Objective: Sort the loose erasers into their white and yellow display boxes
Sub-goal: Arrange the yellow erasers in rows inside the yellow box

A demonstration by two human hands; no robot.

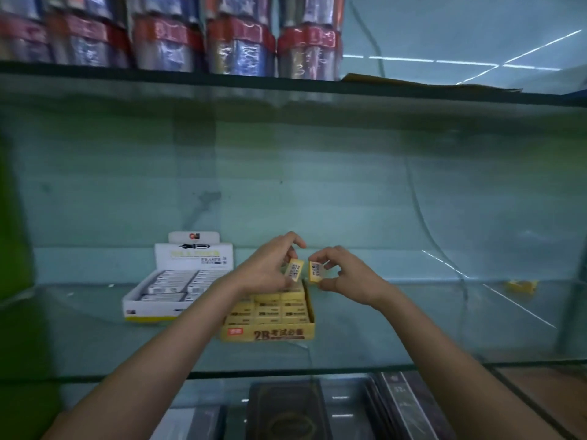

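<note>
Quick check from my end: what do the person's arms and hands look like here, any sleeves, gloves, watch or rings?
Both forearms are bare up to the frame's lower edge: no sleeves in view. The left hand and right hand wear no gloves. No watch, bracelet or wristband on either wrist. No rings visible, though the fingers are slightly blurred.

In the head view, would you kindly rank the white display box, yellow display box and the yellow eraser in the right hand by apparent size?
1. White cardboard display box
2. Yellow cardboard display box, nearly alike
3. Yellow eraser in the right hand
</note>
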